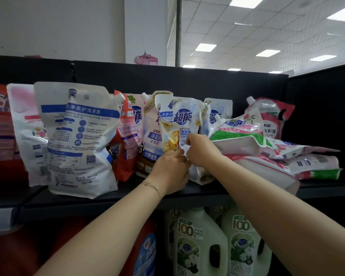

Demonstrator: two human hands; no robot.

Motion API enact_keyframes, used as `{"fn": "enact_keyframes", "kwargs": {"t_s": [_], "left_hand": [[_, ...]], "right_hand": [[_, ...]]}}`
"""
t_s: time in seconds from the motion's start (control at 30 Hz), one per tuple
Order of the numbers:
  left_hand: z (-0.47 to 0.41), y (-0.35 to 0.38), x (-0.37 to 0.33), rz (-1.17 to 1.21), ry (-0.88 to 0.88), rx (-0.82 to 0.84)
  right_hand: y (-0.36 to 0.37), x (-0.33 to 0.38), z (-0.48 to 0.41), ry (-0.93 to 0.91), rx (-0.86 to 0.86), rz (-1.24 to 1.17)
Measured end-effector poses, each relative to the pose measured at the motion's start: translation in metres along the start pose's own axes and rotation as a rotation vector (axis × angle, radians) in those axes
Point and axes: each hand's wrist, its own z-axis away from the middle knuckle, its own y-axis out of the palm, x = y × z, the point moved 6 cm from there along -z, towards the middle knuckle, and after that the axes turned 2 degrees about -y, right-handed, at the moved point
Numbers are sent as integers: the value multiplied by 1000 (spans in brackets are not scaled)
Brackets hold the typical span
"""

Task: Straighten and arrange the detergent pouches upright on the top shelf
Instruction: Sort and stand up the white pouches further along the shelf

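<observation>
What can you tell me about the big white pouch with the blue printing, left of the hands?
The big white pouch is glossy, soft plastic with its back facing out: a blue banner, blue small print and a QR code. A white-capped spout sits at its top right corner. It stands upright near the front edge of the top shelf, partly covering a pink-and-white pouch on its left and resting against an orange pouch on its right. Nothing grips it.

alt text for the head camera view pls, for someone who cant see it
A left hand and right hand grip a crumpled blue-and-white pouch on a black top shelf. Upright pouches stand to its left; pink-and-green pouches lie piled flat to its right.
</observation>
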Motion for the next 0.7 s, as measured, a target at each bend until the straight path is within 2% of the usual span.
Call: {"fn": "enact_keyframes", "kwargs": {"t_s": [0.13,0.3,0.4,0.53,0.63,0.7], "left_hand": [[12,-16,27,41,-71,-85],[35,-31,71,8,-409,-142],[37,-34,81,-45,-515,-108],[26,-34,63,-53,-499,-19],[19,-39,49,17,-434,-45],[11,-41,44,151,-452,-75]], "right_hand": [[0,2,-22,23,43,6],[18,-11,-38,45,132,164],[31,-17,-41,51,165,288],[41,-14,-40,40,134,422],[42,-10,-39,-22,125,420],[39,-11,-37,-58,133,406]]}}
